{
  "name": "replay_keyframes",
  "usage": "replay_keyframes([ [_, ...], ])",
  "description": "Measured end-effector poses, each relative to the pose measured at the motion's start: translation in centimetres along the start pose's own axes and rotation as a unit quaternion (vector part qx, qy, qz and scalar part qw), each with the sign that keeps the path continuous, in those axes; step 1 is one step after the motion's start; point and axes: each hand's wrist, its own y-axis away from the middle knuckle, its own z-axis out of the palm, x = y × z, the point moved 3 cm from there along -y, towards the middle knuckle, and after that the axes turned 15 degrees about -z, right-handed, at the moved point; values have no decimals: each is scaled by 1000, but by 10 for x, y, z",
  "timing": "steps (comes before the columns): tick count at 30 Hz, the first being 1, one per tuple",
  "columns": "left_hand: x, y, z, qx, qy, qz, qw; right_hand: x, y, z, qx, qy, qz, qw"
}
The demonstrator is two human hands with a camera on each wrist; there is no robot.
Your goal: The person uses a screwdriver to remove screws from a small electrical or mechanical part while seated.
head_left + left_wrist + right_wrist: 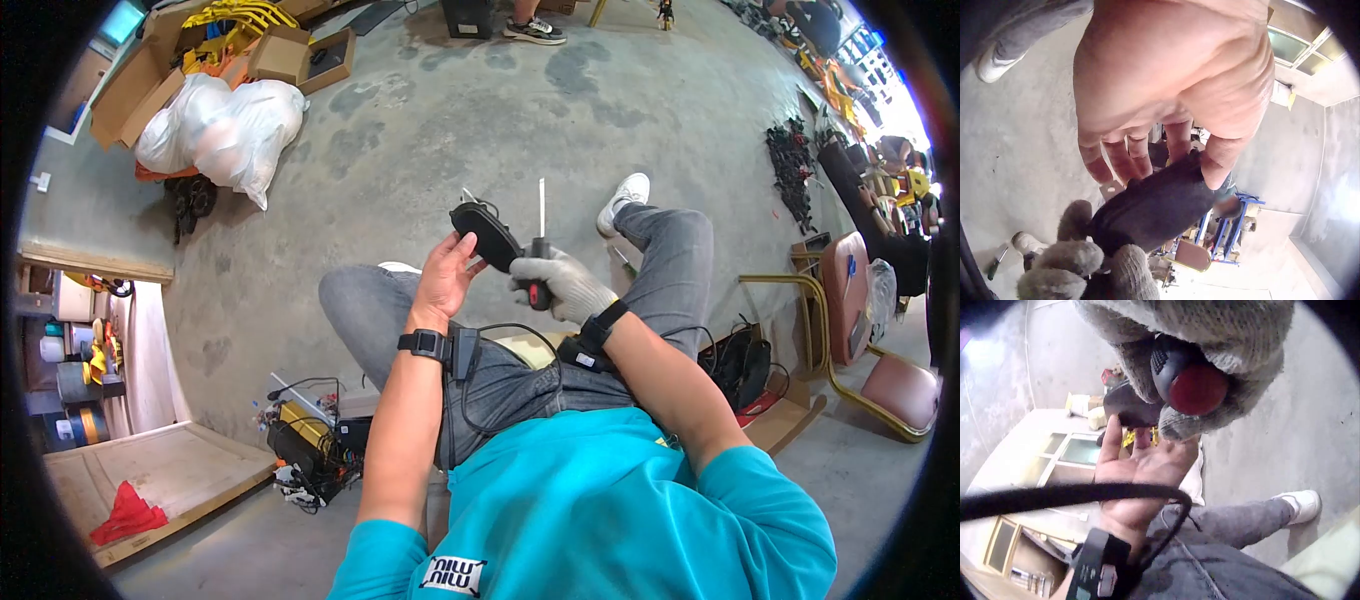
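My bare left hand (443, 283) holds the rounded end of a black, flat, elongated part (487, 236), thumb on one side and fingers on the other. Thin silvery bits show beyond its far edge; what the part is I cannot tell. A grey knit glove covers my right hand (572, 285), which grips a screwdriver (541, 215) with its shaft pointing away from me. The red butt of its black handle (1197, 387) faces the right wrist camera. In the left wrist view, gloved fingers (1132, 269) also meet the lower end of the black part (1154, 206).
Beyond my knees, a second screwdriver (627, 265) lies on the concrete floor. Tangled electronics (310, 450) sit left of my lap, beside a wooden board (190, 470). White bags (225, 135) and cartons stand far left. A pink chair (850, 300) is at right.
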Motion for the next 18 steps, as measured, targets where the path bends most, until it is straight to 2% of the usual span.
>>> replay_keyframes([
  [1,-1,-1,-3,2,1,2,1000,-4,-1,-5,34,-19,-14,999],
  [3,-2,-1,5,-84,-20,-11,996,-11,-2,-14,39,-56,-20,998],
  [4,-1,3,9,-85,-20,-11,996,-15,-3,-19,45,-93,-27,994],
  [5,0,8,15,-125,-41,-18,991,-15,-7,-25,59,-125,-30,990],
  [9,0,13,29,-217,-47,-37,974,-24,-5,-37,53,-144,-53,987],
  [12,1,11,29,-215,-45,-53,974,-25,-5,-42,21,-108,-65,992],
  [16,-3,2,19,-211,-6,-64,975,-27,-6,-41,29,-80,-68,994],
  [18,-2,-2,6,-72,-58,-68,993,-32,-6,-40,47,-80,-102,990],
])
